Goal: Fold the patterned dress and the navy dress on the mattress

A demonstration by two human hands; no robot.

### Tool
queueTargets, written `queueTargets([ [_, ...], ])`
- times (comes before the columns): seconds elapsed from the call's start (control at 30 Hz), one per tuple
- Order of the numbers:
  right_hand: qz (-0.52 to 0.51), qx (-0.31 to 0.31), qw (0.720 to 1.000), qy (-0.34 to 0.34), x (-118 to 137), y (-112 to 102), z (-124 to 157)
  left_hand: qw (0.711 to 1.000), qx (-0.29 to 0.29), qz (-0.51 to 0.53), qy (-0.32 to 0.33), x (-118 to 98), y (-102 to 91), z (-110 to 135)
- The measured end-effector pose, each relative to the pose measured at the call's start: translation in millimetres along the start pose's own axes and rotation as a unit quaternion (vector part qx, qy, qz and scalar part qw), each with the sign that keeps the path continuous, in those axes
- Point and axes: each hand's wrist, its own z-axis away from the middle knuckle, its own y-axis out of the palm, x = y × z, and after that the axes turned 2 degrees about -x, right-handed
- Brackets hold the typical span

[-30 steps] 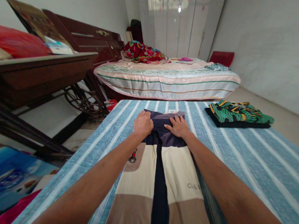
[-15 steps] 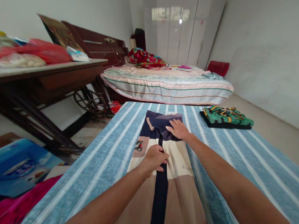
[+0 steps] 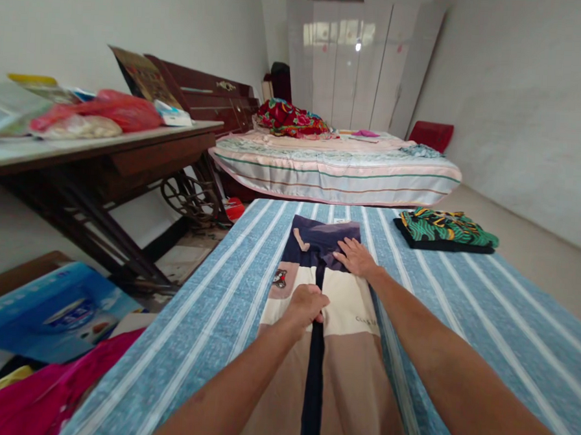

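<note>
A pair of pants (image 3: 351,302) lies lengthwise on the blue striped sheet, its navy waist at the far end with a pale drawstring. Cream and tan panels run down the legs, with a dark strip between them and a small bear patch at the left. My left hand (image 3: 307,305) is closed in a pinch on the cloth at the middle, by the dark strip. Spread over the right side of the navy part, my right hand (image 3: 358,257) rests open with its palm down. The lower ends of the legs run out of view.
Folded green and black clothes (image 3: 448,231) lie at the far right of the sheet (image 3: 209,291). To the left stand a sewing-machine table (image 3: 172,137) and a blue box (image 3: 56,312), near pink cloth (image 3: 62,384). Another bed (image 3: 341,175) stands beyond.
The view has shifted slightly, so the scene sits further right. My left hand's fingers have curled in more tightly on the pants. My right hand stays flat on the navy part.
</note>
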Motion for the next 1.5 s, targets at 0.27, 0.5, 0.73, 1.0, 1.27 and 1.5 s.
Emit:
queueTargets([
  [0.27, 0.011, 0.0, 1.0, 0.018, 11, -10, 2, 0.999, -0.005, -0.033, 0.029, 13, 9.7, 5],
  [0.5, -0.005, 0.01, 0.999, 0.042, 34, -1, 7, 0.998, -0.024, -0.049, 0.007, 15, 3.7, 5],
  [0.73, -0.015, 0.026, 0.998, 0.058, 34, -5, 7, 0.997, 0.039, -0.072, -0.009, 14, 0.1, 14],
  [1.0, -0.014, 0.014, 1.0, 0.005, 42, -24, 40, 0.971, 0.215, -0.105, 0.006, 29, -10.7, 37],
  [1.27, -0.027, 0.016, 0.999, -0.021, 42, -23, 73, 0.987, 0.153, -0.045, -0.018, 37, -10.2, 62],
  [1.5, -0.079, -0.047, 0.995, -0.046, 58, -44, 113, 0.971, 0.23, -0.041, 0.044, 47, -15.1, 87],
])
